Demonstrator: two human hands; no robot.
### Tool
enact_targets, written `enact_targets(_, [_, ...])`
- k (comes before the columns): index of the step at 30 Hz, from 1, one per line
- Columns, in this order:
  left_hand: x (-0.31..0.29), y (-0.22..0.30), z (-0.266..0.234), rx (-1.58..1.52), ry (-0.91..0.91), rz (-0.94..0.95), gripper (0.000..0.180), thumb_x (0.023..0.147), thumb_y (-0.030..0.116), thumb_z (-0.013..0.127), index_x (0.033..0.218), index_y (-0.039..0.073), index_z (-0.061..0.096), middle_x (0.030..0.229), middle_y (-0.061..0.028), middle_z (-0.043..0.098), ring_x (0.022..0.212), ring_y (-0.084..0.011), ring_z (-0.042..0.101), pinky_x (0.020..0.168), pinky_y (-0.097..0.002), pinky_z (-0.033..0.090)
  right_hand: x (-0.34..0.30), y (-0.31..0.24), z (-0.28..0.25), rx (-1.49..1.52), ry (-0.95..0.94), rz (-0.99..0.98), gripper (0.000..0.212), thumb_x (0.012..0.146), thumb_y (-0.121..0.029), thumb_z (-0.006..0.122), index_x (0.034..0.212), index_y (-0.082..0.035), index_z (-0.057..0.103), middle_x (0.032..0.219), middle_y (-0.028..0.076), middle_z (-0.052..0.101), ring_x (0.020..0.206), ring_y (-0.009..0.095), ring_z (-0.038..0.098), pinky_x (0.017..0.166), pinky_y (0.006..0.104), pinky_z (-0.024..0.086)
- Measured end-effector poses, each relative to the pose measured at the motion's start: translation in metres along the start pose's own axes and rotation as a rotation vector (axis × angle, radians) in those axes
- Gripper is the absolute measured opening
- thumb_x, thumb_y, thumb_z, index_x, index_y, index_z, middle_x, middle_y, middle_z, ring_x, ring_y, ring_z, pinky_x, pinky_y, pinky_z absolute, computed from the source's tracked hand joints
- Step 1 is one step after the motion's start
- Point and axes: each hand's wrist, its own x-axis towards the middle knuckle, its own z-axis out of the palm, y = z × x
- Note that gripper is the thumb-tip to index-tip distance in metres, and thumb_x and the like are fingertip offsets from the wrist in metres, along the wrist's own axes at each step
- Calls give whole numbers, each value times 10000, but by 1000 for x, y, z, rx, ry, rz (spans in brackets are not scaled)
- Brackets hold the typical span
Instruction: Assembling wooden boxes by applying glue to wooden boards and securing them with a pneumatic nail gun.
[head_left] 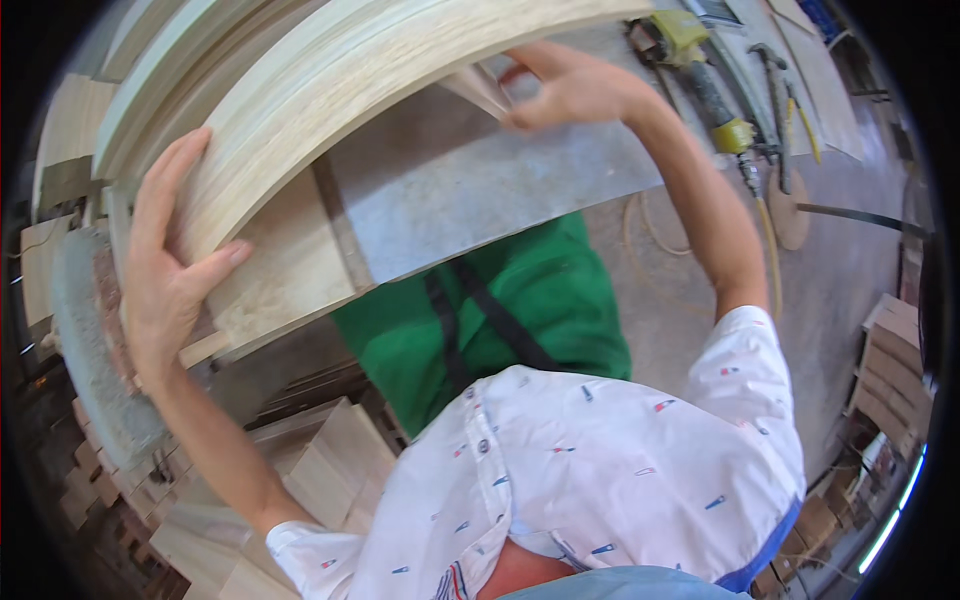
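A long pale curved wooden piece (330, 110) arches over the workbench (450, 190). My left hand (175, 240) grips its left end, the fingers along the outer side and the thumb at the near corner. Towards the other end, my right hand (575, 90) is bent inward beneath the curve and slightly blurred. Its fingertips are partly hidden by the wood. Between its thumb and fingers is a small item with a reddish part, too blurred to name. A thin pale wooden strip (475, 90) slants beside it.
More curved wooden pieces (150, 90) stack at the far left. A yellow air tool (695, 60) with a hose and a hammer (772, 90) lie at the right. Wooden boards (335, 465) stand below the bench, near a concrete-like slab (110, 340).
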Motion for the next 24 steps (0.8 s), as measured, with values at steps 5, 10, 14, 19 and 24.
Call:
enact_targets(5, [0,0,9,78,-91,-2,852,517,97,649,1351,72,473,1391,-103,431,1295,-251,398,1104,-360,287,-74,11,-3,106,119,154,857,663,-141,638,1442,-98,283,1293,125,488,1161,224,489,953,341,438])
enact_targets(10, [-1,2,15,139,-118,19,876,501,58,649,1357,69,465,1391,-109,427,1320,-260,366,1116,-366,262,-84,32,-7,204,156,24,914,639,-65,563,1483,-131,217,1396,144,414,1315,240,376,1015,390,425])
enact_targets(14, [-6,0,21,148,-108,7,912,493,81,707,1371,88,458,1395,-113,414,1302,-267,376,1114,-379,267,-73,44,-3,296,207,-55,902,643,-59,554,1480,-133,225,1398,146,408,1331,246,353,1014,402,426])
enact_targets(19, [-5,-2,25,156,-107,34,922,488,97,730,1371,98,461,1398,-113,411,1297,-265,378,1109,-388,278,-67,45,2,226,232,-51,886,654,-51,551,1476,-133,231,1394,147,405,1329,257,358,997,409,445])
enact_targets(24, [-5,1,26,150,-85,-17,924,481,84,728,1367,110,468,1401,-101,411,1298,-259,380,1112,-389,277,-64,40,4,249,217,-18,947,620,-114,546,1491,-97,173,1430,160,373,1326,273,358,1081,407,354])
